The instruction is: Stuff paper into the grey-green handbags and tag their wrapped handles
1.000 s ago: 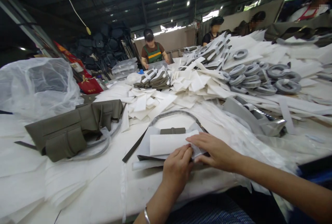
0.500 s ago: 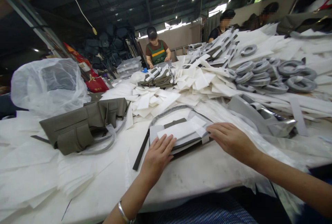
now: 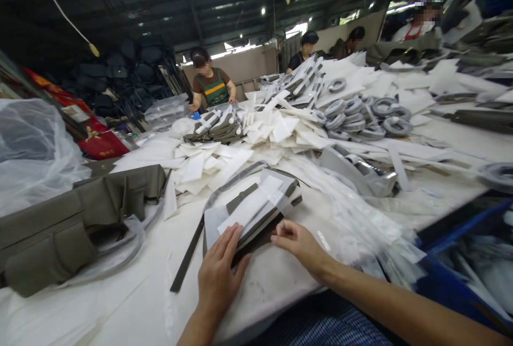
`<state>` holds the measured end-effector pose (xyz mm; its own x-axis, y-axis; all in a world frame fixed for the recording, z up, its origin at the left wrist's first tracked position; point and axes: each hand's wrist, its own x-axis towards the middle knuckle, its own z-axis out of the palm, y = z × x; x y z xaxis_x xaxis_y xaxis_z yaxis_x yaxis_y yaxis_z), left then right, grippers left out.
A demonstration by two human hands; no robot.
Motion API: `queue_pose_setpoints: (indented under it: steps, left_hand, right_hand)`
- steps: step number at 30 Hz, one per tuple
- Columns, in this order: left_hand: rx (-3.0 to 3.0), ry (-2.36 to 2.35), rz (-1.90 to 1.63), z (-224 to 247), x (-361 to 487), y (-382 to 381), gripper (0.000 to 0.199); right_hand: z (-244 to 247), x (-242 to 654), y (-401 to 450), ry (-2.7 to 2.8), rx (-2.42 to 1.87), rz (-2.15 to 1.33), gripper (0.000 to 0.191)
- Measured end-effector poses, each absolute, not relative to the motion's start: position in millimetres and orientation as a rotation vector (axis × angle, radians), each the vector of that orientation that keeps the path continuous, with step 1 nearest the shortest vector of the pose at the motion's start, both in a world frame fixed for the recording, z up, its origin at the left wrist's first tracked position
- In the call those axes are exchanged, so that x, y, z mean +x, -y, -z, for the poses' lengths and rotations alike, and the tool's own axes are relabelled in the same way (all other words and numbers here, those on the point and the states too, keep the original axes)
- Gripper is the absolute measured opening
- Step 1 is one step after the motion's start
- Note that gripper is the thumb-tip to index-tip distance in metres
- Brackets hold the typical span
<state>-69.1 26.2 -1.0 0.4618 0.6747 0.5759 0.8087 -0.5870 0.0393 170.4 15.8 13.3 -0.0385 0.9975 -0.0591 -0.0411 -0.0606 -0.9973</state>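
Note:
A grey-green handbag (image 3: 266,210) lies at an angle on the white-covered table, with white foam sheets (image 3: 248,207) and tape over it. Its wrapped handle (image 3: 232,183) loops away behind it, and a dark strap (image 3: 187,255) sticks out on the left. My left hand (image 3: 220,266) rests on the bag's near left side, fingers stretched flat and thumb apart by the lower edge. Just off the near right edge is my right hand (image 3: 294,242), its fingers curled in. Whether anything small is inside them is hidden.
Another grey-green bag (image 3: 80,223) lies at left beside a clear plastic bag (image 3: 36,148). Behind are piled foam pieces (image 3: 280,127), wrapped handle coils (image 3: 348,113) and a grey wrapped piece (image 3: 356,170). A blue bin (image 3: 460,271) stands at right. Co-workers (image 3: 212,84) are across the table.
The view has swung right. The bag has turned, its right end now farther from me. My right hand has left the bag's right end and curled up near its front edge.

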Motion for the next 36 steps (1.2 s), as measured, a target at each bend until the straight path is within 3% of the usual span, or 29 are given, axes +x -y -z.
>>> queue_pose_setpoints:
  steps: [6, 9, 13, 16, 20, 31, 33, 36]
  left_hand:
    - [-2.262, 1.298, 0.909, 10, -73, -24, 0.074]
    - [-2.284, 1.272, 0.887, 13, -74, -25, 0.071]
    - [-2.33, 1.253, 0.87, 17, -73, -26, 0.068]
    - [-2.309, 1.273, 0.904, 17, -73, -26, 0.067]
    - [-2.288, 1.285, 0.923, 16, -73, -26, 0.067]
    - [-2.254, 1.329, 1.011, 14, -73, -25, 0.066]
    - [-2.236, 1.334, 1.055, 12, -73, -25, 0.066]
    - [-2.223, 1.328, 1.122, 11, -75, -25, 0.066]
  right_hand:
    - [-33, 173, -11, 1.505, -1.021, -1.167, 0.023]
    - [-34, 221, -17, 1.906, -1.157, -0.662, 0.026]
    - [-26, 311, -23, 2.015, -1.622, 0.164, 0.04]
    - [-21, 353, -20, 2.021, -1.951, 0.422, 0.044]
    - [-22, 359, -17, 2.12, -2.102, 0.417, 0.033]
    - [-55, 332, -20, 1.982, -2.147, 0.288, 0.033]
    - [-54, 310, -8, 2.047, -2.036, 0.151, 0.032]
    - [-49, 277, 9, 2.285, -1.73, -0.32, 0.027]
